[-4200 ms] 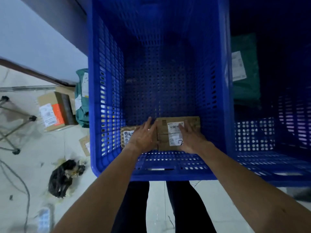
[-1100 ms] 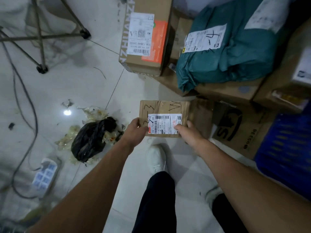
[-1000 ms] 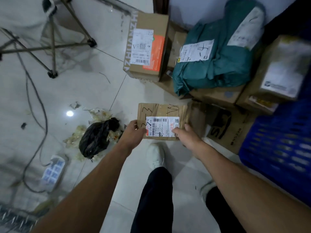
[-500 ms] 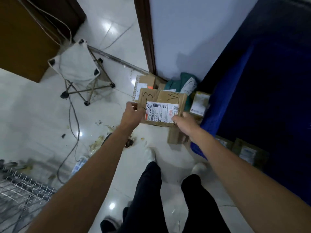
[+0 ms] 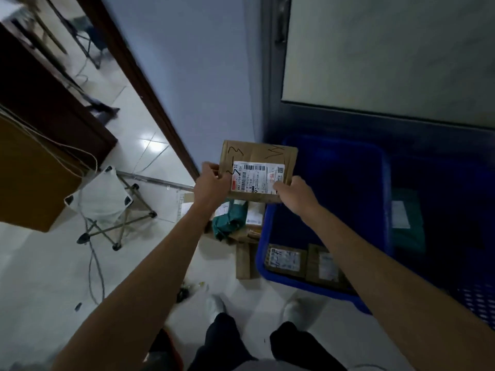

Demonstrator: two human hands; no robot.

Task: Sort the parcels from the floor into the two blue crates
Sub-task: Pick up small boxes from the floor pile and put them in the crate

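1. A flat, rectangular parcel (image 5: 254, 153) of brown cardboard is held up in the air, above the far left corner of the near blue crate (image 5: 294, 283); its white printed label (image 5: 257, 178) with barcodes faces the camera; black marker strokes are on the bare cardboard.
2. The hands are apart, one at each side of the parcel; the left hand (image 5: 211, 183) grips the left edge with curled fingers; the right hand (image 5: 294, 194) pinches the lower right corner, with the thumb on the label.
3. The near crate is of smooth plastic with a rounded rim; two flat cardboard parcels (image 5: 285, 259) (image 5: 325, 266) lie side by side on its bottom, against the near wall.
4. The second blue crate (image 5: 479, 301), just to the right, has a perforated wall; a green plastic bag (image 5: 408, 236) lies inside.
5. On the glossy pale tile floor (image 5: 40, 263), a crumpled green bag (image 5: 229, 220) and small boxes lie just beside the near crate; a folding stool (image 5: 100, 194) with a white fabric seat and thin metal legs stands well apart at the left.
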